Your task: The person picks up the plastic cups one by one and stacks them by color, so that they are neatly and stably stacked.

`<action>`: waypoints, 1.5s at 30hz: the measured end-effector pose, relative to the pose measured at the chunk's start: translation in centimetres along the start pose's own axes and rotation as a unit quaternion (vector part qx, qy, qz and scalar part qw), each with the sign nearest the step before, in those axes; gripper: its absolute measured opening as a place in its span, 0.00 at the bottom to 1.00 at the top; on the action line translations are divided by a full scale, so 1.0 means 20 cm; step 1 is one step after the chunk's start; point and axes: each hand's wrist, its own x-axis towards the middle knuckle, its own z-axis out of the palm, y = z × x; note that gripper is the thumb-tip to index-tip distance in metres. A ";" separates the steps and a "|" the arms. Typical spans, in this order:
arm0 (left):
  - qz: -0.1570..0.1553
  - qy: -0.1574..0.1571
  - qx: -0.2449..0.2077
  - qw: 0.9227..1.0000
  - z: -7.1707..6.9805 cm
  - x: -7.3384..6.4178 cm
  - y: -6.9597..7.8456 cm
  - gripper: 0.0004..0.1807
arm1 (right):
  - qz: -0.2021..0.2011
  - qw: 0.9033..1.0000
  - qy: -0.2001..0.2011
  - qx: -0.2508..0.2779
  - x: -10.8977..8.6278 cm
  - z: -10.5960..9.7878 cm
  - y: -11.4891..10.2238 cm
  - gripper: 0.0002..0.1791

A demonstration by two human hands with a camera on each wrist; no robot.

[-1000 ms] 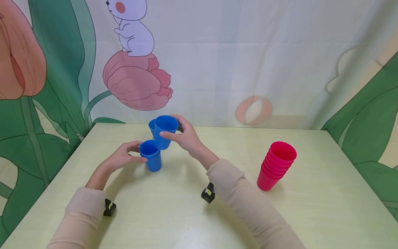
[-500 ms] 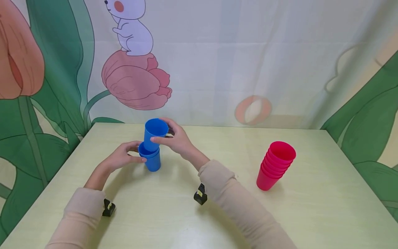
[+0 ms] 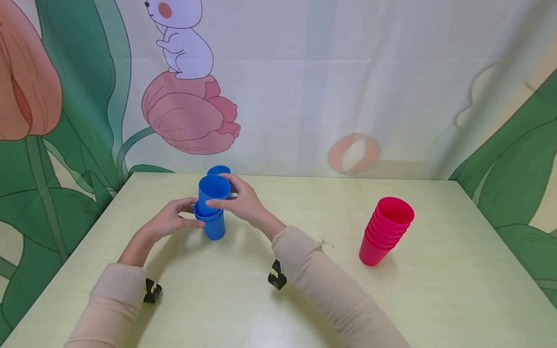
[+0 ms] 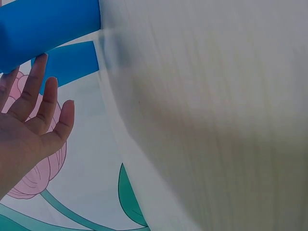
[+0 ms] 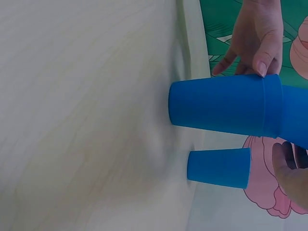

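Observation:
In the head view my left hand (image 3: 174, 218) holds the side of a small stack of blue plastic cups (image 3: 214, 229), thumb at the near side and fingers at the far side. The stack stands upright on the table. My right hand (image 3: 243, 200) grips another blue cup (image 3: 211, 195) near its rim. This cup's lower part is down inside the stack's mouth, as the right wrist view also shows, with the stack (image 5: 216, 103) lying sideways there. A separate blue cup (image 3: 219, 170) stands just behind, mostly hidden in the head view; the right wrist view shows that cup (image 5: 219, 167) whole.
A nested stack of several red cups (image 3: 385, 232) stands at the right on the pale wooden table (image 3: 243, 299). A printed curtain (image 3: 283, 96) with flowers and a white animal hangs behind the table's far edge.
My right hand has moved left and down, bringing its blue cup over the stack and into its mouth. My left hand stays at the stack.

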 end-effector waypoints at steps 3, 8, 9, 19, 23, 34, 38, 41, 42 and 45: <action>0.001 0.000 0.001 1.000 0.00 0.00 0.00 0.37 | 0.007 1.000 -0.001 -0.007 0.00 0.01 0.01 0.35; 0.006 -0.001 0.008 1.000 0.00 0.00 0.00 0.37 | 0.013 0.999 -0.002 -0.033 0.00 0.03 0.02 0.37; 0.007 -0.001 0.009 1.000 0.00 0.00 0.00 0.37 | 0.014 0.999 -0.003 -0.038 0.01 0.04 0.03 0.38; 0.027 -0.008 0.008 1.000 0.00 0.01 0.00 0.36 | 0.031 0.996 -0.001 -0.081 0.02 0.07 0.06 0.39; 0.025 -0.005 0.008 1.000 0.00 0.01 0.00 0.36 | 0.036 0.995 -0.006 -0.088 0.02 0.08 0.08 0.39; 0.023 -0.002 0.008 1.000 -0.01 0.00 0.00 0.34 | 0.033 0.993 -0.028 -0.108 0.01 0.07 0.11 0.35; 0.020 0.000 0.008 1.000 -0.01 -0.01 0.00 0.34 | 0.039 0.993 -0.032 -0.106 0.00 0.06 0.12 0.35; 0.022 -0.001 0.006 1.000 0.00 -0.02 0.00 0.35 | 0.042 0.994 -0.031 -0.095 0.00 0.05 0.13 0.34; 0.022 -0.001 0.003 1.000 0.00 -0.02 0.00 0.35 | 0.042 0.995 -0.029 -0.088 0.00 0.05 0.13 0.34; 0.024 0.004 0.002 1.000 0.00 -0.03 -0.01 0.37 | 0.045 0.997 -0.017 -0.063 0.00 0.03 0.15 0.31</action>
